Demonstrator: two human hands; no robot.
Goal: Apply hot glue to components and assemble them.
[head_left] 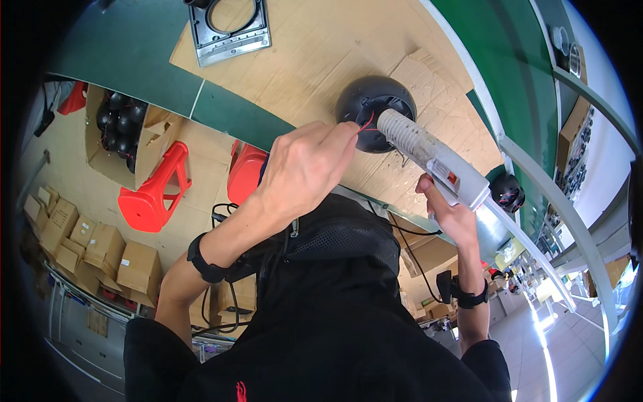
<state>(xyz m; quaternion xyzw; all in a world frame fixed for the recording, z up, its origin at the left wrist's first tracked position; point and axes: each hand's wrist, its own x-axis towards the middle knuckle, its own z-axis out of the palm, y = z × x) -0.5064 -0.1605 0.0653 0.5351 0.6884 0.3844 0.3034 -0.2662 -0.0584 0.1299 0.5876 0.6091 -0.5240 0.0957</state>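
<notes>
A round black plastic housing [355, 100] rests on the cardboard, its hollow side facing me. Thin red wires [366, 123] come out of it, and my left hand [308, 164] pinches them between thumb and fingertips. My right hand [455, 218] is wrapped round the handle of a white hot glue gun [429, 151] with a ribbed barrel and a red switch. The gun's front end points into the housing, close to the wires; its tip is hidden from view. What the barrel touches inside, I cannot tell.
Cardboard [321, 60] covers part of the green table [134, 47]. A black frame with a round opening [231, 47] lies at the far left. Another black round part [506, 191] sits to the right. Beyond the table stand red stools [154, 194] and a carton of black balls [120, 127].
</notes>
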